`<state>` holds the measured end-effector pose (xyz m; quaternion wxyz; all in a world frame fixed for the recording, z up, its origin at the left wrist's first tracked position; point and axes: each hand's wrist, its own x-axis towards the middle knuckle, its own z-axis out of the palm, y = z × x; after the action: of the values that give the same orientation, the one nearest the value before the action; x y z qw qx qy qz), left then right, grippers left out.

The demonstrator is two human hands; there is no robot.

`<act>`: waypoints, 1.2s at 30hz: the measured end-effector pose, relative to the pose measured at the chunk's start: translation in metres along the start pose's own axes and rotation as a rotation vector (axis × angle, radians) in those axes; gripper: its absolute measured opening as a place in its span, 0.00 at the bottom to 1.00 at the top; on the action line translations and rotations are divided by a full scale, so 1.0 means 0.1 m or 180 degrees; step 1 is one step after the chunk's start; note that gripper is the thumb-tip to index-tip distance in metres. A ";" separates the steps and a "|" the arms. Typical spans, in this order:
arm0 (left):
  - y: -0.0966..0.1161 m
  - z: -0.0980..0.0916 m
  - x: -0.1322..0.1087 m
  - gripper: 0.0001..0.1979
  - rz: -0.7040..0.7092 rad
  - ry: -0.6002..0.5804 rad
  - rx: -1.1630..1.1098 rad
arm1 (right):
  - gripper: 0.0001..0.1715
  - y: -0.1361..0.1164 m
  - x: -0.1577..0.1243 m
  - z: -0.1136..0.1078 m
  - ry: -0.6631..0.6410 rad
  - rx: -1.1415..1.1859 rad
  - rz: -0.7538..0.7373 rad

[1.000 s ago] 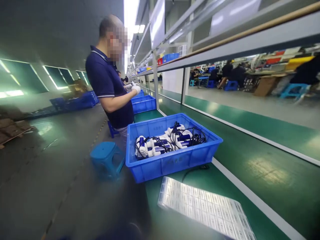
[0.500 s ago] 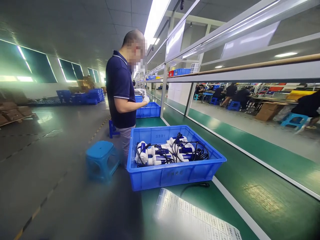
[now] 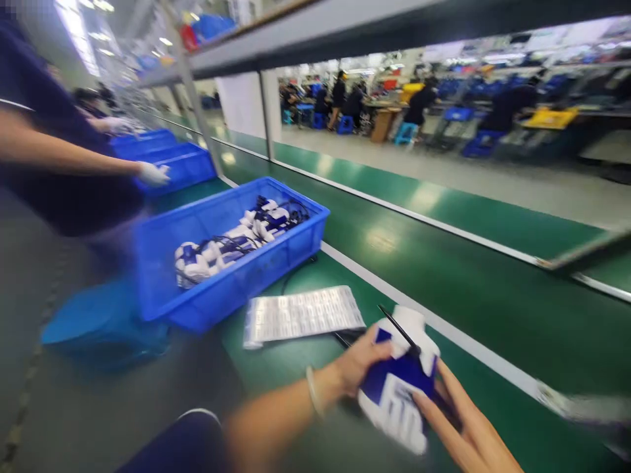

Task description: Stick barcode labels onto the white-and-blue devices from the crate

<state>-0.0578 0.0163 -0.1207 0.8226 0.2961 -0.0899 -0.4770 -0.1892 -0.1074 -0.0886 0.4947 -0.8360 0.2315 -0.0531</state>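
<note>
My left hand (image 3: 362,361) grips the side of a white and dark-blue corded appliance (image 3: 401,374), its thumb on the blue part. My right hand (image 3: 461,414) holds the other side, thumb near the white slotted end. A black cord comes out of the appliance on top. Its exact kind is blurred. Just beyond my left hand, a silvery sheet of printed labels (image 3: 305,315) lies on the green bench. Farther left, a blue plastic crate (image 3: 236,282) holds several similar white and blue appliances with tangled black cords.
A co-worker (image 3: 64,144) stands at the left, a gloved hand by more blue crates (image 3: 187,164). A blue stool (image 3: 103,322) is beside the bench. The green bench top (image 3: 394,263) has a pale rail along it, with a shelf (image 3: 315,33) overhead.
The view has swung right and downward. My hands and the held appliance have come into view. The co-worker's hands, together before, are now apart, one low by the crates.
</note>
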 end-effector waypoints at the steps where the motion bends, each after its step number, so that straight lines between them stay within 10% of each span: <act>1: 0.02 -0.01 0.00 0.39 -0.0322 -0.0076 -0.0228 | 0.50 -0.02 -0.04 -0.04 -0.0193 0.0179 0.0010; 5: 0.06 -0.08 0.00 0.38 -0.1080 -0.0479 -0.0782 | 0.37 -0.21 -0.03 -0.13 -0.0599 0.0569 -0.0002; 22: 0.02 0.02 -0.10 0.33 0.0315 -0.0342 0.0346 | 0.49 -0.37 -0.09 0.15 -0.0056 -0.0818 0.0595; 36: 0.02 0.02 -0.07 0.27 -0.0108 -0.0217 -0.0288 | 0.50 -0.27 -0.04 -0.01 -0.0388 0.0218 0.0407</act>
<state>-0.0609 0.0222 -0.1175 0.8234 0.2437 -0.0912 -0.5042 -0.1845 -0.0956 -0.0642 0.5386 -0.8037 0.2520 0.0217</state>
